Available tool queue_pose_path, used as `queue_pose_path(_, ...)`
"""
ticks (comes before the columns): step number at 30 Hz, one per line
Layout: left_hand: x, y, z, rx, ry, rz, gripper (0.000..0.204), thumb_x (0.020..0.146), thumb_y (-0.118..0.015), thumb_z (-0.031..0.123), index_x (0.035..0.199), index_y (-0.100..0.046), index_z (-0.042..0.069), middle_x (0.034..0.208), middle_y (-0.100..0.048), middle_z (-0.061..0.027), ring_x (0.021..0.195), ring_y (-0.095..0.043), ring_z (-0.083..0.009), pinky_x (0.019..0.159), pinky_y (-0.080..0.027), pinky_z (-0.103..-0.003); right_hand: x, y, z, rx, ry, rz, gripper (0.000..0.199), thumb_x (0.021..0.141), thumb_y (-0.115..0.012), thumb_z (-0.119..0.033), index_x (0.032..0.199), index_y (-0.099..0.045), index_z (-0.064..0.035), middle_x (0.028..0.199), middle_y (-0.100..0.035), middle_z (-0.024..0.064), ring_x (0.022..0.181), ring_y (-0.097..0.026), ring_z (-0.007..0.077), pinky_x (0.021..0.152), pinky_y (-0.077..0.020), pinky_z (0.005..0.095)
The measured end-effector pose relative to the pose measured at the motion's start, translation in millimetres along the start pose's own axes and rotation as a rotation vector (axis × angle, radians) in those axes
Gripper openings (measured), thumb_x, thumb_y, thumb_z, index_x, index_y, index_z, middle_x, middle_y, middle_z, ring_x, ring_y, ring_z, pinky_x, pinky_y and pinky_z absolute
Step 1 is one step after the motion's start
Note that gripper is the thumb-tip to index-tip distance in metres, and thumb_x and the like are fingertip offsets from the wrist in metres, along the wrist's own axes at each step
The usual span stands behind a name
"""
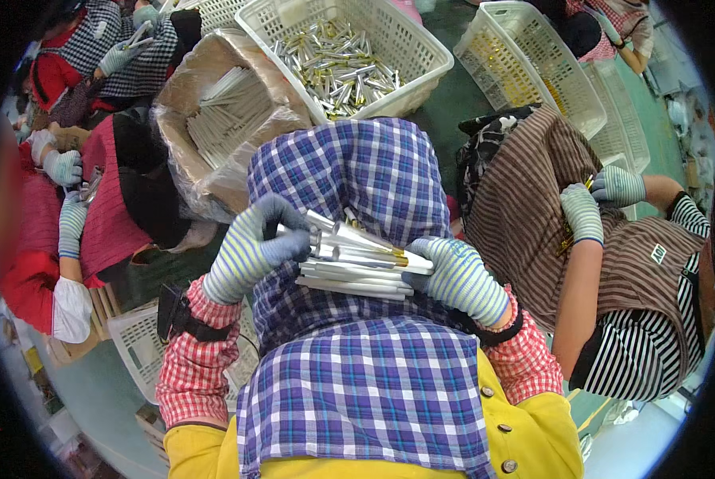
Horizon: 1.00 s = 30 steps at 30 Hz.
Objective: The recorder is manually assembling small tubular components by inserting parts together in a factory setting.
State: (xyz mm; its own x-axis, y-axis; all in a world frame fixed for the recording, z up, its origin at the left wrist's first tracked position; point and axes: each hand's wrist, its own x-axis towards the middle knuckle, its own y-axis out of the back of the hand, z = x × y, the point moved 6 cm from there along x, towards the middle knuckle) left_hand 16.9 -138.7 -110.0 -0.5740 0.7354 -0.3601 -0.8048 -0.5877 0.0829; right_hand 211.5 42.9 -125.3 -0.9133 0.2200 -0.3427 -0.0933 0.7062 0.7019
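A bundle of slim white tubes (353,285) lies across my lap, over the blue plaid apron (357,359). My right hand (461,275), in a striped knit glove, grips the right end of the bundle. Gold-coloured parts (397,254) show among the tubes near its fingers. At the bundle's left ends is my left hand (253,251), gloved the same way. Its thumb and fingers are curled toward each other beside silvery tube ends, and what lies between them is partly hidden. Loose silver and gold pieces sit in the apron's fold behind the tubes.
Ahead stands a white basket (429,68) full of silver and gold pieces. Left of it, a plastic-lined carton (170,120) holds white tubes. Co-workers sit close on the left and right, their gloved hands (585,207) busy. More white crates (485,56) stand at the far right.
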Motion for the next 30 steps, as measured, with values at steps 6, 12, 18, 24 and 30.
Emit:
queue_pose_path(6, -21.4, -27.9, -1.3, 0.216, -0.141, -0.322, 0.031, 0.086, -0.072, 0.006, 0.115, -0.061, 0.005, 0.101, -0.064, -0.0025, 0.094, -0.062, -0.0125, 0.085, -0.053, -0.030, 3.1, 11.5, 2.6, 0.408, -0.028, 0.081, 0.026, 0.081, -0.078, -0.018, 0.101, -0.067, -0.0041, 0.081, -0.070, 0.0105, 0.079, -0.069, 0.0237, 0.073, -0.0539, 0.0337)
queue_pose_path(12, -10.7, -64.8, 26.8, 0.667, -0.441, -0.303, 0.034, 0.086, -0.071, 0.013, 0.119, -0.062, 0.006, 0.098, -0.063, -0.0145, 0.088, -0.065, -0.0318, 0.079, -0.052, -0.039, 12.6, 37.3, -38.9, 0.785, 0.087, 0.179, 0.026, 0.086, -0.074, -0.005, 0.111, -0.068, -0.0044, 0.100, -0.072, 0.0032, 0.091, -0.067, 0.0098, 0.080, -0.0531, 0.0259)
queue_pose_path(18, -3.2, -44.0, 58.8, 0.474, -0.590, -0.044, 0.013, 0.089, -0.070, 0.011, 0.099, -0.069, 0.003, 0.078, -0.065, -0.0077, 0.070, -0.063, -0.0203, 0.064, -0.049, -0.031, 20.8, 41.3, -63.0, 0.882, 0.192, 0.198, 0.025, 0.090, -0.073, -0.010, 0.114, -0.067, -0.0046, 0.104, -0.069, 0.0024, 0.092, -0.064, 0.0093, 0.078, -0.0518, 0.0256)
queue_pose_path(24, -6.6, -30.3, 35.9, -0.313, -0.097, -0.017, 0.011, 0.093, -0.066, 0.011, 0.101, -0.069, 0.003, 0.080, -0.069, -0.0033, 0.062, -0.062, -0.0076, 0.056, -0.050, -0.020, 28.4, 3.3, -47.7, 1.049, 0.056, 0.052, 0.022, 0.093, -0.069, -0.009, 0.115, -0.069, -0.0048, 0.100, -0.071, 0.0007, 0.092, -0.065, 0.0082, 0.080, -0.0518, 0.0236)
queue_pose_path(30, -16.3, -0.3, 20.9, -0.161, -0.054, 0.201, 0.018, 0.090, -0.064, 0.008, 0.107, -0.067, 0.001, 0.092, -0.069, -0.0036, 0.075, -0.062, -0.0086, 0.070, -0.052, -0.024, 17.9, 26.4, -22.2, 0.754, -0.133, 0.228, 0.018, 0.091, -0.072, -0.012, 0.108, -0.072, -0.0046, 0.090, -0.071, 0.0006, 0.080, -0.065, 0.0063, 0.070, -0.0519, 0.0232)
